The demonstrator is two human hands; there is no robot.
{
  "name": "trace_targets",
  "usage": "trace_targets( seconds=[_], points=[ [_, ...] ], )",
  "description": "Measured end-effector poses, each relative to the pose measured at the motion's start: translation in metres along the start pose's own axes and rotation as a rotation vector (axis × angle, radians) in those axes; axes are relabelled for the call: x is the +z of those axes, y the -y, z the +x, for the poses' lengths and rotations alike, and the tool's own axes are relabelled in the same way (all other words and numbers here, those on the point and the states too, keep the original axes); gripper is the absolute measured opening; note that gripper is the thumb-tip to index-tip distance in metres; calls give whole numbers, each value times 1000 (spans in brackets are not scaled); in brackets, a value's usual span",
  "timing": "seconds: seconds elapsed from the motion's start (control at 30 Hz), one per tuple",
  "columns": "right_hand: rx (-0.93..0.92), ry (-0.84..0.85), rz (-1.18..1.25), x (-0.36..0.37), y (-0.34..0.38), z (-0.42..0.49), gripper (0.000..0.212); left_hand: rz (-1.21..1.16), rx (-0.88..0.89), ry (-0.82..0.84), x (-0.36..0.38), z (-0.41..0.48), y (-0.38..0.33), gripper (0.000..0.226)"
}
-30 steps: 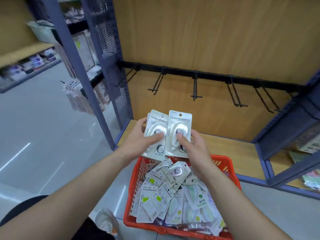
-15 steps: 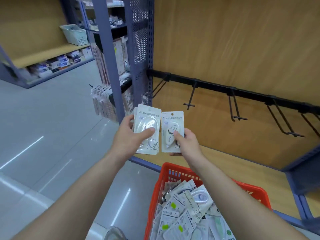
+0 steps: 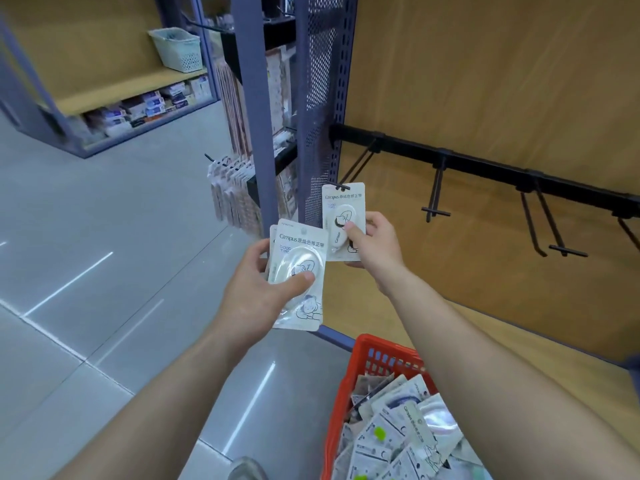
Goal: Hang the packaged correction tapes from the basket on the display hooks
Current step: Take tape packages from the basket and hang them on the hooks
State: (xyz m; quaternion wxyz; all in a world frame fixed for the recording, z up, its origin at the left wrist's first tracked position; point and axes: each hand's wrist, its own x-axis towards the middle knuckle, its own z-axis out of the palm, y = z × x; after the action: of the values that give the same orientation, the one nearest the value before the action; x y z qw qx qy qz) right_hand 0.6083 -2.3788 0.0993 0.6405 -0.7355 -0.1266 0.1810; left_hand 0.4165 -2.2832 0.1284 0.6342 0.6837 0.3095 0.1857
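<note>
Holding one pack (image 3: 343,221) upright in my right hand (image 3: 375,249): the thumb is pressing on the front blister and the fingers are curling behind the card. The pack's top edge is meeting the tip of the leftmost hook (image 3: 359,165); I cannot tell whether the tip is through the hang hole. My left hand (image 3: 256,289) is gripping a small stack (image 3: 299,275) of the same packs, thumb across the front, lower and to the left of the single pack and just beside it. The hook is hanging from a black rail (image 3: 485,166) on the wooden back panel, with further hooks (image 3: 435,195) to its right. The red basket (image 3: 346,393) is sitting below my right forearm, holding loose packs (image 3: 398,434) in a heap.
</note>
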Motion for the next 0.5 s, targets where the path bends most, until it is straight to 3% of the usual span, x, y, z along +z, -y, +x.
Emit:
trace_targets(
  seconds=[0.23, 0.37, 0.4, 0.5],
  points=[
    [15, -56, -66, 5, -6, 14, 22, -12, -6, -19, 5, 3, -1, 61],
    [41, -76, -301, -5, -7, 5, 63, -18, 3, -20, 12, 3, -5, 60],
    [15, -90, -312, -8, -9, -5, 65, -24, 5, -22, 14, 4, -6, 60],
    [-28, -3, -66, -17, -8, -48, 26, -46, 9, -21, 18, 5, -7, 62]
  ],
)
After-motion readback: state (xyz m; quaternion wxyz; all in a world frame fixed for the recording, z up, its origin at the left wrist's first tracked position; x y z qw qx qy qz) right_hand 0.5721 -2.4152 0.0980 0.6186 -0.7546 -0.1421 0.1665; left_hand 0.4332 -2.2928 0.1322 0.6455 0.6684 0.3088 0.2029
